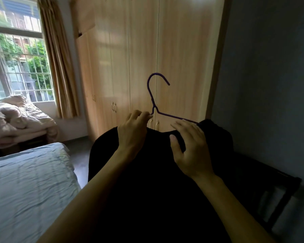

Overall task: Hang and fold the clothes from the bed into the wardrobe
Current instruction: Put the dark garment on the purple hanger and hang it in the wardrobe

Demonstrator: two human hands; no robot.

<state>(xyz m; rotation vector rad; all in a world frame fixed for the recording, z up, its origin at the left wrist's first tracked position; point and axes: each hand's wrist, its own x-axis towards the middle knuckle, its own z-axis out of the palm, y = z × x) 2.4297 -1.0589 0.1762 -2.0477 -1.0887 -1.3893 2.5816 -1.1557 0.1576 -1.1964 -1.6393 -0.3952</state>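
Both hands are raised in front of the person, working on a black garment (147,190). The left hand (132,132) pinches a purple wire hanger (154,102) at the base of its neck, fingers curled round the wire. The right hand (191,148) is released, with its fingers spread and laid flat on the garment's right shoulder, thumb stretched out toward the collar.

A tall light-wood wardrobe (147,58) fills the background, all its doors closed. The black garment hangs in the air between the person and the wardrobe, draped over both forearms, with the hanger's right arm running into its shoulder. On the left lies the bed (25,181) under a pale blue sheet. Beyond it a barred window (23,67) shows green trees, with a tan curtain (58,67) just beside the wardrobe. A crumpled beige duvet (16,116) is heaped below the window. A dark chair (274,190) stands against the right wall. The hanger's hook points up in front of the wardrobe doors.
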